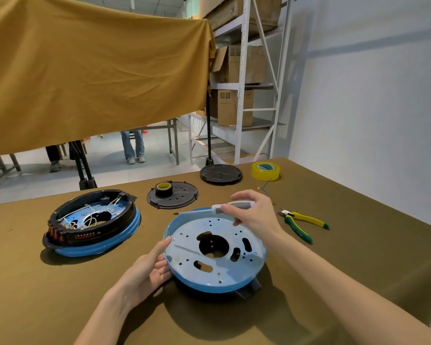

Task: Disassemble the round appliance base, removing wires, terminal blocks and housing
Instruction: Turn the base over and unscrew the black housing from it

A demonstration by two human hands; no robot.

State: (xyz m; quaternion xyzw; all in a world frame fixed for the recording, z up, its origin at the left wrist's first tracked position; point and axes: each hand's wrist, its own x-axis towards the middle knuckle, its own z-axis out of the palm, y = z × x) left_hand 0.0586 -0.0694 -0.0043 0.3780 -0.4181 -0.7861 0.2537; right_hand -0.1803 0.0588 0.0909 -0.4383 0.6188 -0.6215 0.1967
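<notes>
One head-worn wide-angle view, looking forward and down across the table (334, 257). Forearms enter from the bottom edge, hands close in at lower centre. Upper half of frame takes in a cloth (85, 70), shelving (241, 78) and wall beyond.

Bare table cloth (346, 282) lies open along the lower right and lower left of the frame. Centre is blocked by the blue round base (215, 252); the wired housing (92, 222) fills the left, pliers (304, 221) the right, black discs (172, 195) behind.
</notes>
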